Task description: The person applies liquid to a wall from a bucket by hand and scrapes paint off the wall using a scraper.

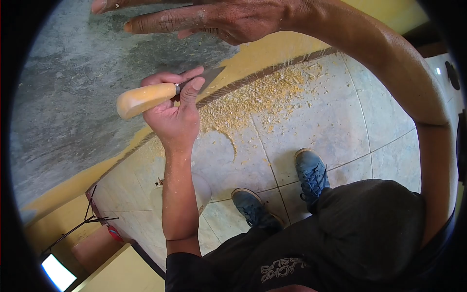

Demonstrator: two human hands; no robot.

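My left hand [176, 114] is closed around a scraper with a pale yellow handle [146, 99]. Its flat metal blade [210, 78] points toward the lower part of the wall [73, 92], which is grey with a yellow strip along the bottom. Whether the blade touches the surface I cannot tell. At the top of the view, my right hand [228, 19] stretches its fingers out to the left in front of the wall, dusted with pale specks and holding nothing visible. Some of its fingers are cut off by the frame edge.
Yellow and white paint flakes [272, 97] lie heaped along the wall's foot on the tiled floor [335, 121]. A whitish round container [200, 192] stands partly behind my left forearm. My blue shoes [311, 170] are close by. At lower left are a black stand [87, 220] and a bright light [58, 272].
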